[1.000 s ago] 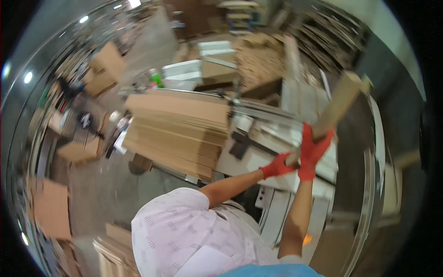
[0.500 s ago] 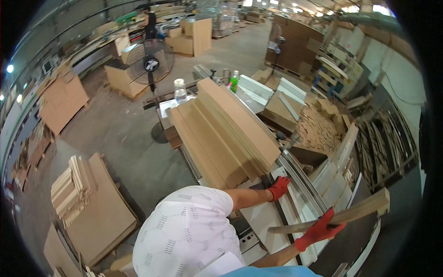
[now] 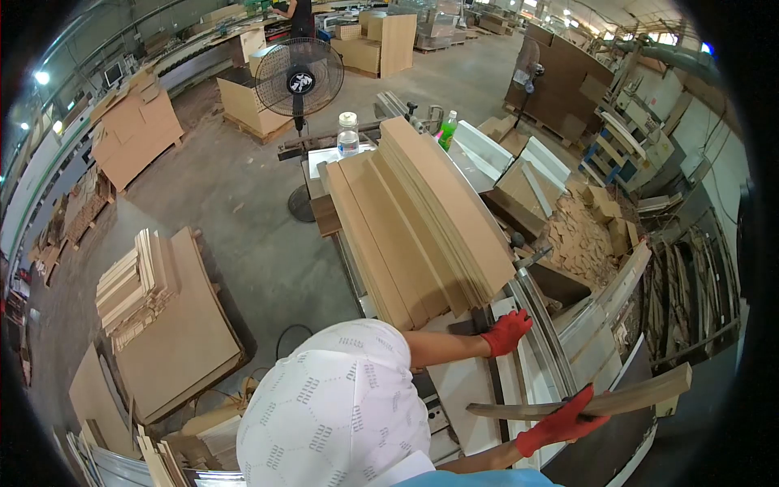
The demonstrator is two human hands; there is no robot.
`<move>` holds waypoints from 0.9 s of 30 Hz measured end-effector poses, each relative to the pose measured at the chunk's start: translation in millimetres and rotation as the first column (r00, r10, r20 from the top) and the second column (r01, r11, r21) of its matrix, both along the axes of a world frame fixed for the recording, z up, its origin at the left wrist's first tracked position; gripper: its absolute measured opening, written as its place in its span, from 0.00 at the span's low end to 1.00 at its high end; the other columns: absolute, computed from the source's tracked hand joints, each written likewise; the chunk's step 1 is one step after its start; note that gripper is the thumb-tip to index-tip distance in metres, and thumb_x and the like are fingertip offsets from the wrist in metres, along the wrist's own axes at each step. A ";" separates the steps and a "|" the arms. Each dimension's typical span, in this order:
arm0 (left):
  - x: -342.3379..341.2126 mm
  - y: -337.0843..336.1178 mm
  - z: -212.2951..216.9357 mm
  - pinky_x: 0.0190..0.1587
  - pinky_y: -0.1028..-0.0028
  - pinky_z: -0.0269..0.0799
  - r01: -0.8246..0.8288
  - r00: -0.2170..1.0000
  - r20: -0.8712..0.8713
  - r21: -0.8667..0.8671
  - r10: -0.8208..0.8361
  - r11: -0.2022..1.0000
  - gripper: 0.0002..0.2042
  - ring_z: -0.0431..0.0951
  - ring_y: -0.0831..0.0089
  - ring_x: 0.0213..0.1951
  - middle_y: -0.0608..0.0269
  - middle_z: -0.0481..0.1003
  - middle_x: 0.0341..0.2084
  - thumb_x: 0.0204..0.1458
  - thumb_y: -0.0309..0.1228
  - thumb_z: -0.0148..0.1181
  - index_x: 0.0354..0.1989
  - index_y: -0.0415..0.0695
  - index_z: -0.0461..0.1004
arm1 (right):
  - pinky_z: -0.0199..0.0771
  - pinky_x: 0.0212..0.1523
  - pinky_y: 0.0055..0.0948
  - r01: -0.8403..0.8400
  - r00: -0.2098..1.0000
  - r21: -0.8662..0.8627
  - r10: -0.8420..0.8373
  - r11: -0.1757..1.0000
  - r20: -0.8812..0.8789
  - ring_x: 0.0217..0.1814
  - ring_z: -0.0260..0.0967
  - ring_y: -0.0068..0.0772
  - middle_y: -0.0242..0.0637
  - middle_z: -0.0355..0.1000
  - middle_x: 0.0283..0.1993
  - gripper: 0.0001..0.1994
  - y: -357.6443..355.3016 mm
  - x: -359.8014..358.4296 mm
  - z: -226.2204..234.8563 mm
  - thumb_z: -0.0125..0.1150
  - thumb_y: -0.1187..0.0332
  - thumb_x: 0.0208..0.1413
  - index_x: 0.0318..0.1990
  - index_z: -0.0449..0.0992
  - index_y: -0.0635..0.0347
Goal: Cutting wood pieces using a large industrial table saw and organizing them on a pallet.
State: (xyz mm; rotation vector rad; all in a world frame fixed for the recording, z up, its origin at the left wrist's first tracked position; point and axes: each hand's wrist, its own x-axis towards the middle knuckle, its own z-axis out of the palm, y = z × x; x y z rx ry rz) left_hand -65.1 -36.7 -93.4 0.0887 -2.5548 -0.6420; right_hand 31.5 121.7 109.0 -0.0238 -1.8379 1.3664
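Observation:
My right hand, in a red glove, grips a long, narrow wooden strip near its middle. The strip lies crosswise above the right side of the machine table. Farther forward, my left hand, gloved in red too, rests with curled fingers beside the long metal rail; what lies under the fingers is hidden. Just beyond it, a stack of long brown boards rests on the table. White patterned cloth covers the lower middle and hides part of my left arm.
A clear jar and a green bottle stand behind the stack. Beyond is a black fan. Wood offcuts lie heaped at right. Cut strips sit on a large panel at left. A person stands far back.
The whole view has shifted, with the surroundings now farther right. The wooden strip in my right hand lies closer to level. My left hand stays beside the rail.

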 end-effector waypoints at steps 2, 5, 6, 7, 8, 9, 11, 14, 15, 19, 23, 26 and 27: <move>36.4 -12.9 18.1 0.35 0.57 0.70 0.210 0.939 -0.280 0.014 -0.198 0.978 0.09 0.72 0.51 0.36 0.47 0.67 0.34 0.43 0.25 0.57 0.34 0.39 0.68 | 0.68 0.57 0.33 -0.028 0.999 -0.038 0.029 0.999 0.034 0.55 0.68 0.35 0.44 0.69 0.59 0.22 0.1 1.9 1.6 0.64 0.68 0.60 0.59 0.68 0.66; 104.0 -16.7 8.9 0.35 0.57 0.70 0.469 0.858 -0.194 -0.077 -0.475 0.880 0.07 0.72 0.52 0.37 0.47 0.68 0.37 0.44 0.24 0.55 0.32 0.39 0.67 | 0.65 0.60 0.33 -0.085 0.996 -0.080 0.087 0.993 0.023 0.57 0.67 0.34 0.42 0.68 0.60 0.22 -0.5 -0.8 -1.4 0.64 0.67 0.60 0.60 0.68 0.65; 125.3 -19.6 10.1 0.35 0.57 0.71 0.572 0.785 -0.241 -0.073 -0.571 0.817 0.06 0.72 0.52 0.36 0.46 0.68 0.38 0.44 0.24 0.55 0.30 0.39 0.67 | 0.65 0.60 0.33 -0.086 0.996 -0.084 0.086 0.993 -0.009 0.57 0.67 0.34 0.42 0.68 0.60 0.22 1.6 -3.8 -5.2 0.64 0.67 0.61 0.59 0.68 0.65; 137.4 -22.3 3.9 0.35 0.58 0.71 0.600 0.784 -0.094 -0.133 -0.613 0.789 0.06 0.72 0.52 0.37 0.46 0.68 0.39 0.44 0.25 0.56 0.30 0.38 0.67 | 0.66 0.59 0.33 -0.093 0.995 -0.084 0.095 0.992 0.022 0.57 0.67 0.34 0.42 0.68 0.61 0.23 1.3 -4.1 -4.5 0.64 0.67 0.60 0.61 0.68 0.65; 144.0 -21.2 -6.8 0.35 0.58 0.71 0.648 0.758 0.052 -0.169 -0.650 0.742 0.06 0.72 0.52 0.37 0.46 0.69 0.40 0.44 0.25 0.57 0.29 0.38 0.67 | 0.66 0.59 0.33 -0.094 0.995 -0.078 0.096 0.993 0.030 0.57 0.67 0.34 0.42 0.68 0.61 0.23 -1.1 -2.3 -1.3 0.64 0.67 0.60 0.61 0.68 0.65; 147.1 -20.8 -19.2 0.35 0.60 0.72 0.672 0.740 0.043 -0.111 -0.672 0.733 0.06 0.73 0.52 0.39 0.48 0.69 0.40 0.43 0.24 0.57 0.29 0.38 0.68 | 0.68 0.58 0.34 -0.073 0.997 -0.054 0.075 0.996 0.034 0.56 0.68 0.36 0.42 0.69 0.59 0.23 -4.1 0.5 2.4 0.65 0.67 0.60 0.59 0.69 0.66; 142.7 -17.4 -58.3 0.36 0.60 0.72 0.661 0.750 0.029 -0.054 -0.660 0.749 0.08 0.73 0.52 0.39 0.48 0.69 0.40 0.42 0.26 0.59 0.31 0.38 0.69 | 0.70 0.56 0.35 -0.073 0.997 -0.035 0.074 0.997 0.033 0.54 0.69 0.37 0.43 0.70 0.57 0.22 -8.8 4.3 8.4 0.65 0.67 0.60 0.58 0.70 0.67; 140.9 -3.7 -47.0 0.39 0.57 0.72 0.697 0.711 0.110 0.024 -0.695 0.717 0.14 0.73 0.52 0.42 0.48 0.70 0.41 0.41 0.31 0.65 0.35 0.39 0.71 | 0.69 0.57 0.37 0.055 0.998 0.006 -0.055 0.998 0.004 0.54 0.70 0.38 0.44 0.71 0.56 0.21 10.2 2.0 1.2 0.65 0.67 0.59 0.57 0.71 0.68; 143.3 0.5 -26.0 0.41 0.56 0.72 0.711 0.682 0.206 0.036 -0.701 0.702 0.19 0.73 0.52 0.43 0.47 0.70 0.41 0.40 0.36 0.68 0.38 0.39 0.72 | 0.70 0.57 0.36 0.114 0.993 0.065 -0.112 0.991 -0.031 0.53 0.70 0.38 0.45 0.71 0.56 0.21 20.9 2.0 -5.3 0.66 0.67 0.59 0.57 0.71 0.68; 140.1 17.5 35.4 0.65 0.53 0.57 0.735 0.673 -0.192 0.289 -0.715 0.614 0.45 0.62 0.44 0.62 0.41 0.64 0.57 0.31 0.43 0.78 0.60 0.40 0.62 | 0.75 0.42 0.32 0.171 0.979 -0.190 -0.188 0.967 -0.078 0.41 0.71 0.33 0.42 0.72 0.48 0.21 19.9 19.1 -6.9 0.67 0.69 0.57 0.56 0.70 0.66; 123.7 56.1 72.7 0.52 0.55 0.65 0.673 0.702 -0.462 0.181 -0.542 0.717 0.37 0.71 0.50 0.50 0.48 0.70 0.50 0.34 0.40 0.77 0.54 0.41 0.68 | 0.71 0.28 0.30 0.213 0.918 -0.531 -0.354 0.820 -0.178 0.30 0.68 0.30 0.36 0.68 0.33 0.19 28.3 47.1 32.9 0.64 0.64 0.59 0.53 0.68 0.60; 91.2 65.8 61.3 0.47 0.60 0.68 0.679 0.658 -0.327 -0.130 -0.678 0.722 0.29 0.74 0.61 0.44 0.62 0.73 0.43 0.39 0.41 0.71 0.52 0.49 0.72 | 0.73 0.32 0.31 0.320 0.868 -0.658 -0.490 0.681 -0.085 0.31 0.68 0.31 0.37 0.70 0.33 0.23 63.7 48.8 10.1 0.67 0.59 0.57 0.53 0.68 0.61; 80.1 68.2 58.4 0.47 0.60 0.69 0.740 0.606 -0.236 -0.184 -0.760 0.647 0.29 0.75 0.60 0.44 0.61 0.73 0.44 0.39 0.41 0.71 0.53 0.50 0.72 | 0.74 0.36 0.31 0.315 0.861 -0.676 -0.500 0.666 -0.091 0.37 0.70 0.31 0.39 0.71 0.40 0.26 85.9 45.7 -19.0 0.68 0.57 0.56 0.56 0.67 0.61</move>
